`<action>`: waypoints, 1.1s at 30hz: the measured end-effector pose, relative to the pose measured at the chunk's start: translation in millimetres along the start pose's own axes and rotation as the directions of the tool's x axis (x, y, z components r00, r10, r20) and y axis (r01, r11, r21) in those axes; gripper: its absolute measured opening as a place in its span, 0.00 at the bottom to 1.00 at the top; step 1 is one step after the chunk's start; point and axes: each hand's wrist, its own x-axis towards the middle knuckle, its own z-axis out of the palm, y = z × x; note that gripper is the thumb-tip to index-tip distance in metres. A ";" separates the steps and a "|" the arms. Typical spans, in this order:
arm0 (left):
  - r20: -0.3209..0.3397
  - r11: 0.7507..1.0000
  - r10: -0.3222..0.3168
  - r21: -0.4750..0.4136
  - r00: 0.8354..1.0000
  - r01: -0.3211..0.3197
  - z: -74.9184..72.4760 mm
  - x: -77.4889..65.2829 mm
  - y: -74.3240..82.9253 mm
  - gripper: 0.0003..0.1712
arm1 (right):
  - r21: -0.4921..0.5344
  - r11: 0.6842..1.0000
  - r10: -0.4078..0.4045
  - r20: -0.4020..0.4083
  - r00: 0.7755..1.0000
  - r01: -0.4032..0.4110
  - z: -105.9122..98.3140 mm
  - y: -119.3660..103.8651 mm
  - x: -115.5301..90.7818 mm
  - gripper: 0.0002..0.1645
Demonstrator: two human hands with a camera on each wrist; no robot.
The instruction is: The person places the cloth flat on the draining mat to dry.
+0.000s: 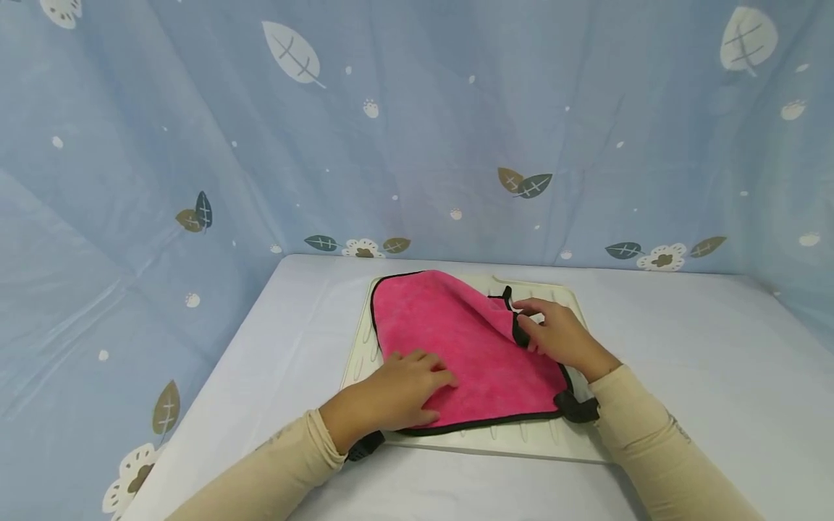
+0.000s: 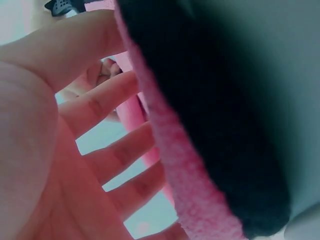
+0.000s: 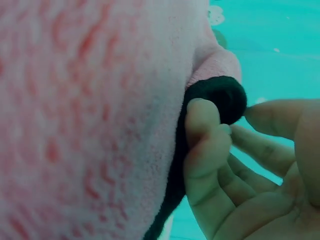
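A pink cloth (image 1: 449, 347) with black edging lies over a cream ridged tray (image 1: 554, 433), its upper right part folded over itself. My right hand (image 1: 557, 334) is at that folded part, thumb and fingers pinching the black-edged border (image 3: 220, 95) in the right wrist view. Spread over the cloth's lower left area is my left hand (image 1: 405, 391), fingers loosely bent and fingertips at the pink surface. The left wrist view shows the left fingers (image 2: 112, 102) apart beside the cloth's thick black edging (image 2: 200, 115).
The tray sits on a table covered in white cloth (image 1: 704, 376). A blue curtain (image 1: 417, 130) with leaf and flower prints hangs behind the table and along its left side. Black wrist devices (image 1: 576, 409) are on both wrists.
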 end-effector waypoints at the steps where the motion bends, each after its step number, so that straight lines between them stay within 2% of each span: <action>1: -0.001 1.000 0.002 0.003 1.000 -0.002 0.2 0.6 0.7 0.27 | 0.003 1.000 0.010 0.005 1.000 -0.010 -1.5 0.3 0.8 0.23; 13: -0.005 1.000 0.004 0.006 1.000 -0.004 0.4 2.5 0.7 0.27 | -0.029 0.995 0.096 0.122 0.988 -0.093 -8.8 -4.3 19.3 0.23; 20: 0.003 1.000 0.001 0.009 1.000 -0.001 0.0 1.0 0.2 0.27 | -0.010 0.996 0.089 0.153 0.984 -0.088 -3.6 -5.6 22.7 0.24; 27: 0.014 1.000 -0.009 -0.012 1.000 0.009 -0.3 -1.5 0.6 0.27 | -0.036 0.994 0.106 0.138 0.985 -0.102 -2.4 -8.9 23.2 0.25; 33: 0.004 1.000 -0.003 -0.021 1.000 0.003 -0.1 -2.4 0.6 0.27 | -0.091 0.993 0.083 0.075 0.994 -0.076 -4.0 -9.7 24.2 0.24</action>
